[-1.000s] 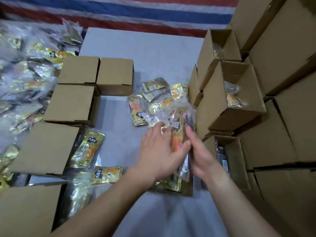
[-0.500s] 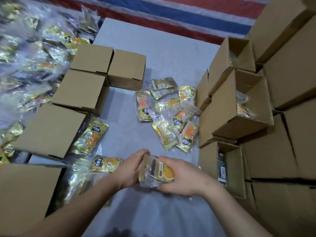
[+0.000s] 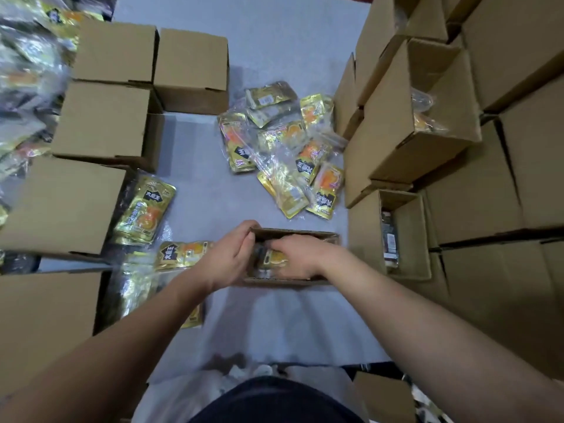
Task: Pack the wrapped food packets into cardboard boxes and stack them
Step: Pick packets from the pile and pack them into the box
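Along the right edge of the grey table [image 3: 274,56]: stacked brown cardboard boxes [image 3: 518,178], several open with packets inside. Along the left edge: closed brown cardboard cartons [image 3: 106,117]. Mid-table, toward the far edge: loose heap of gold-and-orange wrapped food packets [image 3: 290,154]. Near the front edge: small open brown cardboard box [image 3: 296,232]. Left hand [image 3: 232,257] curled around its left wall. Right hand [image 3: 300,254] inside, fingers closed over a gold-and-orange packet [image 3: 273,259].

Matt brown cardboard boxes [image 3: 190,65]; glossy gold foil packets [image 3: 146,209] in clear crinkly plastic; smooth grey matt tabletop [image 3: 213,193].
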Demonstrator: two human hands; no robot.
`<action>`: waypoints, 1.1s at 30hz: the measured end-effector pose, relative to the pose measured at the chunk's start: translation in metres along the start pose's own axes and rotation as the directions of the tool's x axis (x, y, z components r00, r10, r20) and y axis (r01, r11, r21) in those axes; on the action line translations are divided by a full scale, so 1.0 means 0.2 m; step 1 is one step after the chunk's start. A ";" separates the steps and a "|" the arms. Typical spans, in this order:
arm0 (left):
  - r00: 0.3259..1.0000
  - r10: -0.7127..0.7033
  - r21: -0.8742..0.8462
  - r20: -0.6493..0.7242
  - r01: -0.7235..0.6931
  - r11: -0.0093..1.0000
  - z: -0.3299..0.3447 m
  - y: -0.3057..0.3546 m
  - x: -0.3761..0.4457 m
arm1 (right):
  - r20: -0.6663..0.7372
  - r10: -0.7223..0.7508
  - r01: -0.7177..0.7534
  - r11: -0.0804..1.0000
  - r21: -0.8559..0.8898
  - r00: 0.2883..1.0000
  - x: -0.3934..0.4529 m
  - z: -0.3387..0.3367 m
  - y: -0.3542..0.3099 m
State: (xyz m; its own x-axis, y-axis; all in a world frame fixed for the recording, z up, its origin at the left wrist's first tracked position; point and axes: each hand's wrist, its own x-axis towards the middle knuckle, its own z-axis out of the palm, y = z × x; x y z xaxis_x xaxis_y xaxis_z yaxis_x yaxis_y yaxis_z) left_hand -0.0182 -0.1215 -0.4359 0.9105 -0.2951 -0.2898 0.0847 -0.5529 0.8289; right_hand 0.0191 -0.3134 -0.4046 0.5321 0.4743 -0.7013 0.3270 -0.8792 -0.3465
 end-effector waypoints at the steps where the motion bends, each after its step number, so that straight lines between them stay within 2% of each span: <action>1: 1.000 0.011 -0.006 -0.004 -0.011 1.000 0.00 0.00 0.00 | -0.016 -0.009 0.008 1.000 -0.025 1.000 0.03 0.05 -0.01; 3: 0.999 0.035 -0.003 0.007 -0.035 0.999 0.00 0.00 -0.01 | -0.014 0.020 -0.020 1.000 0.009 1.000 0.09 0.13 -0.02; 5: 0.999 0.048 0.020 0.012 -0.048 0.999 -0.01 0.00 -0.01 | -0.043 0.051 -0.045 0.990 0.135 0.998 0.10 0.17 0.00; 9: 0.999 0.050 0.026 0.012 -0.050 0.998 -0.01 -0.01 -0.01 | -0.226 -0.037 0.124 0.915 0.384 0.973 0.02 0.15 0.00; 10: 0.999 0.050 0.028 0.009 -0.050 0.998 -0.01 -0.02 0.00 | -0.278 -0.025 0.136 0.912 0.388 0.960 -0.01 0.14 0.02; 12: 0.999 0.052 0.030 0.003 -0.052 0.998 -0.01 -0.01 0.00 | -0.311 0.077 0.013 0.961 0.277 0.947 -0.04 0.13 0.05; 14: 0.999 0.052 0.023 0.002 -0.052 0.998 -0.01 -0.01 0.01 | -0.190 0.188 -0.157 0.973 0.171 0.963 -0.02 0.13 0.07; 16: 0.999 0.048 0.018 0.008 -0.048 0.999 -0.01 -0.01 0.02 | 0.016 0.258 -0.256 0.949 0.182 0.966 0.04 0.15 0.05; 17: 0.999 0.044 0.019 0.014 -0.044 0.999 -0.01 -0.01 0.02 | 0.073 0.286 -0.295 0.933 0.204 0.955 0.05 0.16 0.03; 20: 1.000 0.019 0.016 0.008 -0.019 1.000 -0.01 -0.02 0.02 | 0.081 0.319 -0.329 0.909 0.256 0.944 0.08 0.15 0.05; 23: 1.000 0.008 0.026 -0.005 -0.008 1.000 -0.01 -0.02 0.02 | 0.135 0.281 -0.307 0.919 0.248 0.950 0.04 0.09 0.05; 24: 1.000 0.003 0.028 -0.004 -0.003 1.000 -0.01 -0.01 0.02 | 0.105 0.243 -0.263 0.929 0.262 0.964 0.01 0.08 0.05; 26: 1.000 -0.003 0.037 0.003 0.003 0.999 -0.02 -0.01 0.01 | -0.108 0.203 -0.153 0.922 0.356 0.973 -0.07 0.06 0.04; 27: 1.000 -0.002 0.040 0.008 0.001 0.999 -0.02 -0.01 0.01 | -0.268 0.217 -0.091 0.906 0.414 0.939 -0.12 0.06 0.03; 28: 1.000 0.001 0.039 0.013 -0.001 0.999 -0.03 -0.01 0.01 | -0.441 0.219 -0.004 0.899 0.439 0.870 -0.16 0.06 0.04; 30: 1.000 -0.001 0.036 0.026 0.000 0.999 -0.03 0.01 0.01 | -0.679 0.149 0.114 0.938 0.327 0.719 -0.23 0.04 0.06; 31: 0.999 -0.010 0.036 0.033 0.009 0.999 -0.03 0.02 0.01 | -0.708 0.095 0.099 0.969 0.227 0.700 -0.23 0.02 0.08; 33: 0.998 -0.045 0.031 0.048 0.044 0.999 -0.03 0.03 0.02 | -0.566 0.060 -0.004 0.995 0.099 0.822 -0.20 -0.02 0.14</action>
State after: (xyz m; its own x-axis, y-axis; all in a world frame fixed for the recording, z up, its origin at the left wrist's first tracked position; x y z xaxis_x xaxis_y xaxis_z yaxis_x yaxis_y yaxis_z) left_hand -0.0114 -0.1208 -0.4284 0.8852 -0.3069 -0.3496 0.1115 -0.5895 0.8000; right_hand 0.0101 -0.3580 -0.3836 0.8994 0.3625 -0.2444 0.2455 -0.8813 -0.4038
